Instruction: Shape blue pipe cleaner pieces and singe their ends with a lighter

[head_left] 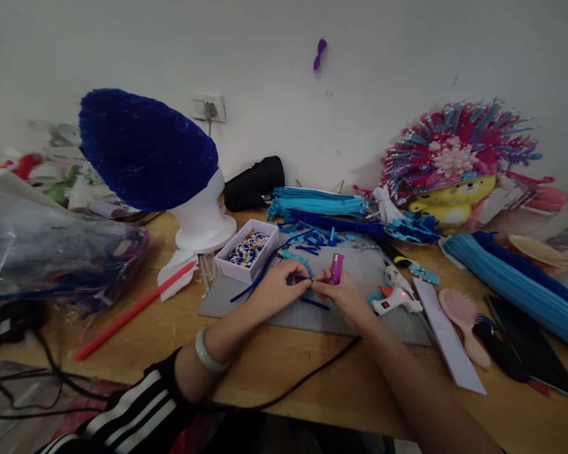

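Observation:
Over a grey mat, the fingertips of my two hands meet. My left hand is closed in a pinch on a short dark blue pipe cleaner, mostly hidden by the fingers. A purple lighter stands upright in the grip of my right hand, whose thumb and forefinger also come to the pinch point. Cut blue pipe cleaner pieces lie just beyond the hands. One dark blue strip rests on the mat below them. Left of the hands sits a white box of mixed beads.
A white foam head carries a large blue cap. To the right lie a glue gun with a red light, a pink hairbrush and blue pipe cleaner bundles. A red stick and plastic bag are at left.

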Action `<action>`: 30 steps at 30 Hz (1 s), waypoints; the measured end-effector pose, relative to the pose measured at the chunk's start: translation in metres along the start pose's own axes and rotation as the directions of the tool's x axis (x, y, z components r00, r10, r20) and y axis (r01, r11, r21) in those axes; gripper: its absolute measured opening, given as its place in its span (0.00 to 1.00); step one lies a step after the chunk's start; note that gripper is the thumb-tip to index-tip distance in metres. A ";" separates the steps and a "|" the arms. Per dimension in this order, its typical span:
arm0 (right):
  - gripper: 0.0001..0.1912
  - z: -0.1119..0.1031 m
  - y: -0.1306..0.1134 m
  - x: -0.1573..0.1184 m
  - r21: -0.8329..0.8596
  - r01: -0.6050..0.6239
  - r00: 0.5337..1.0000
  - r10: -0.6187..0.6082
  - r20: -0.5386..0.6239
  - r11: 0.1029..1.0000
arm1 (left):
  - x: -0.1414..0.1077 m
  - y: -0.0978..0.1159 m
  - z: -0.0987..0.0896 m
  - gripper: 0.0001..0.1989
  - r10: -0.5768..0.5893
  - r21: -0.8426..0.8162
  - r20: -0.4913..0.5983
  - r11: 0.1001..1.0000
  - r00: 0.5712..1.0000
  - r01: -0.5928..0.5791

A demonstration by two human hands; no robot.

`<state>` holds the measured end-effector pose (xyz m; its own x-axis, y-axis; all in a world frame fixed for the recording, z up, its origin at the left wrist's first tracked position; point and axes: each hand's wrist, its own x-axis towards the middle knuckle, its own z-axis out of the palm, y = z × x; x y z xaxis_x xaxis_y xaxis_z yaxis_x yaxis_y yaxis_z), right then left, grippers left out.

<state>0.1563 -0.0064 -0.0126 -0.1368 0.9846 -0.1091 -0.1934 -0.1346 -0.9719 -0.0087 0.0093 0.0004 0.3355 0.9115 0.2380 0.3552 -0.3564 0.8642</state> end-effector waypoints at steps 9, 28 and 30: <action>0.23 -0.003 -0.006 0.001 0.050 0.057 0.987 -0.049 -0.152 0.997 | 0.000 -0.002 0.000 0.04 -0.028 0.036 0.016 0.999 0.999 0.028; 0.23 0.001 -0.010 0.001 0.171 0.087 0.962 -0.038 -0.271 0.982 | -0.001 -0.002 0.002 0.04 0.022 -0.006 0.028 1.000 0.999 -0.022; 0.23 0.001 -0.012 -0.001 0.171 0.034 0.962 0.014 -0.272 0.985 | 0.000 -0.004 0.002 0.04 0.013 -0.024 0.010 1.000 1.000 -0.013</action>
<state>0.1578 -0.0054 -0.0002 0.1297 0.9760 -0.1752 -0.3609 -0.1181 -0.9251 -0.0086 0.0100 -0.0035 0.3489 0.9046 0.2448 0.3300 -0.3630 0.8714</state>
